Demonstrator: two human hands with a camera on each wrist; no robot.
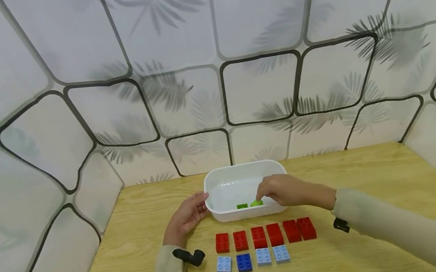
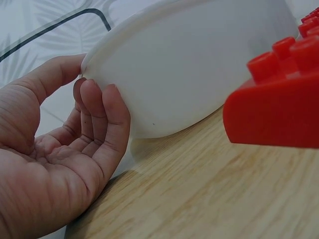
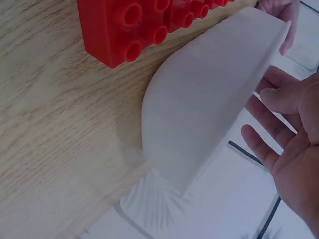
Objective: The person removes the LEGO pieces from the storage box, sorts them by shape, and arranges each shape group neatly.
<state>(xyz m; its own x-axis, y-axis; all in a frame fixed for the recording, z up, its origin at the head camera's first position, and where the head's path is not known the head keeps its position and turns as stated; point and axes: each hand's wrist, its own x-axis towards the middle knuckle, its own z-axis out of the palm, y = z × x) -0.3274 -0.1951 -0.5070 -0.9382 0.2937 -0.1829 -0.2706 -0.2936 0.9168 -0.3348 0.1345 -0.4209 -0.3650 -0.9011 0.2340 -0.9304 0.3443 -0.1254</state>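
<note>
A white plastic tub [image 1: 235,216] stands on the wooden table. At its left end my left hand [image 1: 188,214] grips the rim, thumb over the edge and curled fingers against the outer wall, as the left wrist view [image 2: 75,134] shows. My right hand [image 1: 281,190] reaches over the tub's right side and down into it. Its thumb and index fingertips pinch a light green toy building brick [image 1: 257,203] near the front wall. Another green brick [image 1: 242,206] lies left of it inside the tub. In the right wrist view the tub wall hides the fingertips.
In front of the tub, a row of several red bricks [image 1: 258,237] stands on the table [image 1: 351,258]. Nearer to me are three light blue bricks [image 1: 263,257] and one dark blue brick [image 1: 244,263]. A patterned curtain [image 1: 190,102] closes off the back and sides.
</note>
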